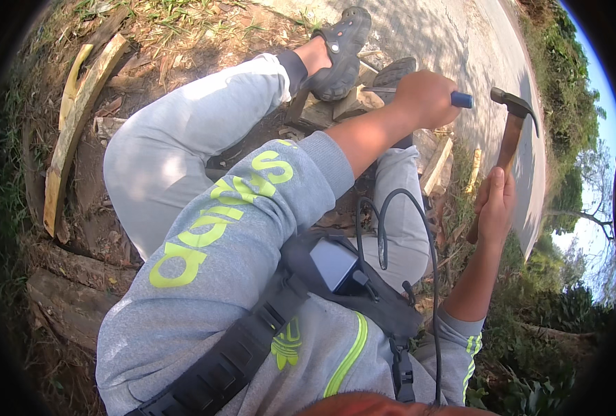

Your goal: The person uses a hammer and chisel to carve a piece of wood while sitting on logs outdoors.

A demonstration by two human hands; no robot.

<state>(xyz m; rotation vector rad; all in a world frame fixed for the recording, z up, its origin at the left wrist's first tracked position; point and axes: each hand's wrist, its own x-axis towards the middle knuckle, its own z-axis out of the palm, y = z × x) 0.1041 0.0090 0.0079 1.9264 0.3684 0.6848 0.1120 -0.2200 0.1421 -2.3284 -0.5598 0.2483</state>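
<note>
My right hand [494, 204] is fisted round the brown wooden handle of a steel-headed claw hammer [512, 128], raised upright, head up, beside the pale road [460, 41]. My left hand [426, 97] is clenched on a blue-handled metal chisel [460, 99]; its shaft runs left toward the chunk of split pale wood [353, 104]. A dark clog shoe [339, 55] rests on that wood. Grey sweatpants knee [176, 139] is bent left. A long pale wooden slab [79, 118] lies on dirt at far left.
</note>
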